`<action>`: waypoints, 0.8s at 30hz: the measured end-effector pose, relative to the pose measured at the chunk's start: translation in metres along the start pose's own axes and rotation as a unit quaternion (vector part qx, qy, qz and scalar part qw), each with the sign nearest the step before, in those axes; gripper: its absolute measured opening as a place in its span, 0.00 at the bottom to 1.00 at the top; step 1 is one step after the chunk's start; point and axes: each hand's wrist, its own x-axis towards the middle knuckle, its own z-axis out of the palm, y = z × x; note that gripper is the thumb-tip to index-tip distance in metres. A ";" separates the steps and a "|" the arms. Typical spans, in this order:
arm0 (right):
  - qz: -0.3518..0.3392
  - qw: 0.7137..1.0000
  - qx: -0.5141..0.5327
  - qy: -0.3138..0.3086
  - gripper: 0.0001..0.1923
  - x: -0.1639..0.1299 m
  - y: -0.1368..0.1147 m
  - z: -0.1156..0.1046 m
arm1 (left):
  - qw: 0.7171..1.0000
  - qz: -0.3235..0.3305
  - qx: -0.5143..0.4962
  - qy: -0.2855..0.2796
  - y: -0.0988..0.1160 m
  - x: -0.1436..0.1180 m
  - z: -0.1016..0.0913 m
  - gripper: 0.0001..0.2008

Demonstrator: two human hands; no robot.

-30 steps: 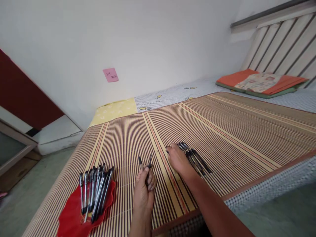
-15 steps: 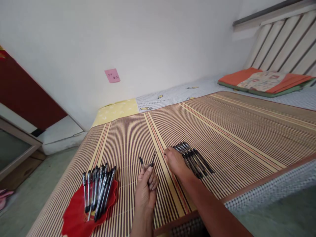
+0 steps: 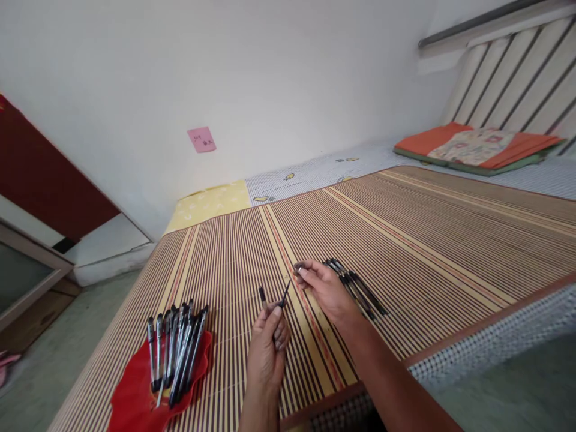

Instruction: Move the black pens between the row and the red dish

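Observation:
My left hand (image 3: 272, 330) is closed around a pen (image 3: 263, 295), whose black end sticks up. A thin dark rod (image 3: 285, 293), like a pen refill, slants up between its thumb and index finger. Just right of the rod's tip, my right hand (image 3: 321, 285) is raised in a pinch. A small pale, shiny piece (image 3: 300, 270) shows at its fingertips, too small to name. Partly behind my right hand and wrist lies a row of black pens (image 3: 360, 288), side by side on the striped mat (image 3: 234, 252).
At the left, several clear-barrelled pens with black ends (image 3: 177, 348) lie on a red scalloped cloth or sheet (image 3: 130, 390). Folded orange and green fabric (image 3: 477, 147) sits at the back right. A pink note (image 3: 202, 139) is stuck to the wall. The mat's front edge drops to the floor.
My right hand has lifted slightly, with its fingers turned toward the rod and a small shiny piece now visible in them. My left hand keeps its hold and has shifted slightly.

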 end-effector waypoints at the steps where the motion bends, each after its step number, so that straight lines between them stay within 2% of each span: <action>1: 0.000 1.000 0.012 -0.001 0.12 -0.001 -0.001 0.001 | 1.000 -0.001 0.002 0.002 0.000 0.000 0.000 0.19; 18: 0.048 0.994 -0.014 -0.101 0.13 -0.012 -0.018 0.010 | 0.999 -0.008 -0.018 -0.030 0.001 -0.003 0.002 0.16; 24: 0.054 0.985 -0.010 -0.164 0.12 -0.013 -0.020 0.006 | 0.994 -0.042 -0.017 -0.095 0.000 -0.005 0.000 0.18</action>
